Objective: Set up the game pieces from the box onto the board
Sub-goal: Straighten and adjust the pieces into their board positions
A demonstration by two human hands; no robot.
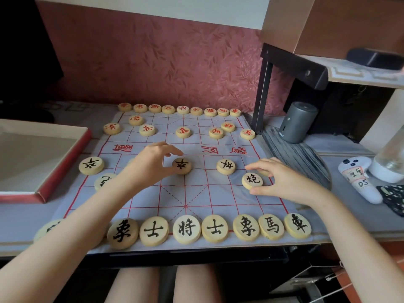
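Game pieces stand nearly complete on the cloth board: a red-lettered set lies beyond both hands, and a black-lettered row lies nearer the person than the hands. The left hand curls around the middle soldier, thumb at its edge and forefinger arching over it; whether it actually pinches, I cannot tell. The right hand pinches the cannon between thumb and fingers, just right of another soldier. The risks, as I judge them: sliding either disc instead of lifting it could bunch the soft cloth and shift neighbours off their crossings. The left forearm crosses over the near row's left end, so a careless pull-back could sweep those discs off the board. The box sits left of the left hand.
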